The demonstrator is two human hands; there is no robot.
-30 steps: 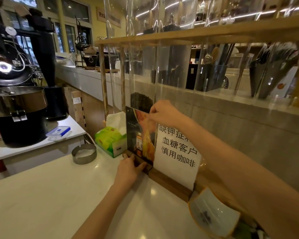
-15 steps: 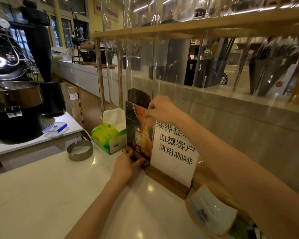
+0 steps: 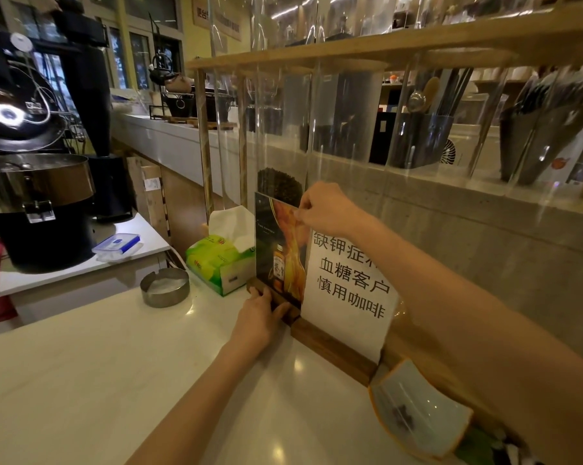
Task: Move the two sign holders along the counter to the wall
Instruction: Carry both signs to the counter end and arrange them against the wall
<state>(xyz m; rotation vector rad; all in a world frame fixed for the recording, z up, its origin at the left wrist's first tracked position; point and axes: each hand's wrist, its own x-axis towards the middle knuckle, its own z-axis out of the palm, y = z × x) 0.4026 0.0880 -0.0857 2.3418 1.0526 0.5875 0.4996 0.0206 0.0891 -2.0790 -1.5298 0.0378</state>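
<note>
One head-worn wide-angle camera is looking forward and down over a white counter (image 3: 82, 380), facing the concrete wall (image 3: 485, 256) on the right. It is sitting close: both forearms are reaching in from the bottom edge, and the glass tube rack (image 3: 317, 62) is looming overhead.

The counter (image 3: 98, 380) was creamy white and glossy. One sign holder (image 3: 278, 250) showed a dark poster with orange swirls and an amber bottle; the other sign holder (image 3: 349, 290) carried white paper with black characters. Both bases were dark brown wood. The tissue box (image 3: 216, 263) was bright green and white, the ashtray (image 3: 164, 286) silver
</note>
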